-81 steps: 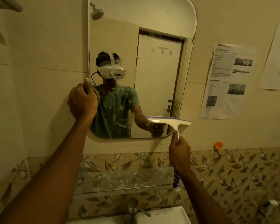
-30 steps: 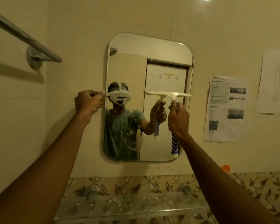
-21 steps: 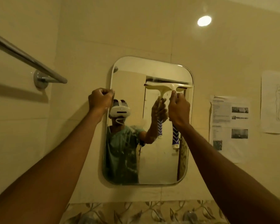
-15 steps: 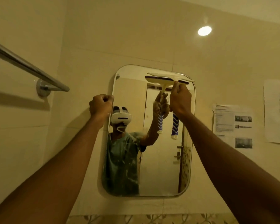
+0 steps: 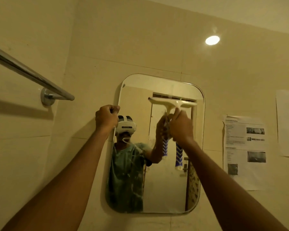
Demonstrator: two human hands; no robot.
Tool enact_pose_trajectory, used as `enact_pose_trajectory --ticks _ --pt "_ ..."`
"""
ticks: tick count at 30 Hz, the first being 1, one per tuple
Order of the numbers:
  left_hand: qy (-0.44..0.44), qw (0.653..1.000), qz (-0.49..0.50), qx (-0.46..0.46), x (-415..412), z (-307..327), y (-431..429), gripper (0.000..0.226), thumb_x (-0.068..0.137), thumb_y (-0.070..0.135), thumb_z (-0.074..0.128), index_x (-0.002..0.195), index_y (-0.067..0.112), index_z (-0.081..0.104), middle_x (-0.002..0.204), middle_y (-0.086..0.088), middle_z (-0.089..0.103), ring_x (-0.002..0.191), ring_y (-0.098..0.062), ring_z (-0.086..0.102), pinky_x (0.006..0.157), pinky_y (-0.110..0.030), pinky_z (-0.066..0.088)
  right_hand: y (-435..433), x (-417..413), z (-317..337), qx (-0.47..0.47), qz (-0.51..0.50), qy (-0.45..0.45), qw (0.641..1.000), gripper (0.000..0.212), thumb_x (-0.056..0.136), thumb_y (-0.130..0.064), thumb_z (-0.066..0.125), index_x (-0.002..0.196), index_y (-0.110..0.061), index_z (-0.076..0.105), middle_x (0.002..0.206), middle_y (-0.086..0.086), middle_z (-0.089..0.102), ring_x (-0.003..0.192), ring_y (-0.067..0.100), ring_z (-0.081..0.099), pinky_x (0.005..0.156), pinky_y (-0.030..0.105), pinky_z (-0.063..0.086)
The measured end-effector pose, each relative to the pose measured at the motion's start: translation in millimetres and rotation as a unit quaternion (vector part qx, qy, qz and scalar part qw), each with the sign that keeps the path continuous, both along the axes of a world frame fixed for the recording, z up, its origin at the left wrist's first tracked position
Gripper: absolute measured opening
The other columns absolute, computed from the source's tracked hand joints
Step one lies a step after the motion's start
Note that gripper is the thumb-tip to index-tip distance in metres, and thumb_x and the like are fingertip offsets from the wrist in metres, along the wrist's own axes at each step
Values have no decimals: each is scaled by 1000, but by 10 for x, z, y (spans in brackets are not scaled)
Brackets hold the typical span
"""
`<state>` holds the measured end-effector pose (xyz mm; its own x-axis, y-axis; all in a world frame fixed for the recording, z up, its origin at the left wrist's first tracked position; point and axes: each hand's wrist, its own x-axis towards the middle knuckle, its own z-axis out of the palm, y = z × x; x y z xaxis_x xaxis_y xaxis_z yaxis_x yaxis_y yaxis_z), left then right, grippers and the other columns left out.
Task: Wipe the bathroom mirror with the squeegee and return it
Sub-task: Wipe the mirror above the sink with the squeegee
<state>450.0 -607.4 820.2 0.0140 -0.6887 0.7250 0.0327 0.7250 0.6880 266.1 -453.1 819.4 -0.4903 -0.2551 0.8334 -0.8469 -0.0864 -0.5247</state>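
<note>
A rounded rectangular mirror (image 5: pixel 167 189) hangs on the beige tiled wall. My right hand (image 5: pixel 181 126) is shut on the squeegee (image 5: pixel 172 102), a cream T-shaped blade with a blue-and-white patterned handle whose end sticks out below my wrist. The blade lies flat and level against the glass in the upper right part of the mirror, a little below the top edge. My left hand (image 5: pixel 106 116) grips the mirror's left edge near the top. The glass reflects me, the squeegee and a door.
A chrome towel bar (image 5: pixel 30 75) juts out from the wall at upper left. Printed paper sheets (image 5: pixel 244 150) are stuck to the wall right of the mirror, with another sheet (image 5: pixel 288 124) at the far right. A round ceiling light (image 5: pixel 212 40) shines above.
My right hand carried the squeegee from the mirror's lower right up to its top, and now it sits slightly lower again. My left hand stayed on the left edge. My view tilted upward.
</note>
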Motion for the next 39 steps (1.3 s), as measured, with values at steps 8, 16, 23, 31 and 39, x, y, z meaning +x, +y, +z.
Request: enact_pose_trajectory --ticks 8,16,23,31,39 --pt "-10 1000 3 -12 -12 4 -26 34 96 34 54 104 4 67 94 -14 72 83 -27 68 63 -27 50 113 46 587 -18 -43 36 998 40 105 -39 26 88 -15 53 72 3 60 54 14 58 49 32 51" --pt "-11 999 35 -31 -44 -9 -76 36 97 34 52 99 2 68 96 -14 71 87 -24 64 71 -30 43 -44 42 406 -18 -37 12 999 42 105 -42 25 96 -13 54 74 1 59 59 11 60 51 26 49" --pt "-2 998 55 -35 -76 -54 -97 40 97 38 51 96 3 70 90 -11 72 83 -23 65 69 -30 43 93 187 -408 17 -3 -31 999 37 105 -41 27 90 -17 52 69 0 58 55 11 60 50 34 58" --pt "14 995 90 -28 -123 -253 -57 41 97 43 48 98 7 69 92 -9 72 82 -22 65 58 -23 39 83 12 247 2 -68 2 998 45 103 -48 21 87 -18 51 78 9 62 65 26 65 62 47 60" --pt "-42 993 111 -17 -56 -500 6 46 98 45 46 89 6 67 80 -5 64 71 -16 55 50 -20 30 169 130 -1055 25 -14 -54 998 37 104 -41 27 86 -20 51 68 -2 56 55 13 57 46 28 49"
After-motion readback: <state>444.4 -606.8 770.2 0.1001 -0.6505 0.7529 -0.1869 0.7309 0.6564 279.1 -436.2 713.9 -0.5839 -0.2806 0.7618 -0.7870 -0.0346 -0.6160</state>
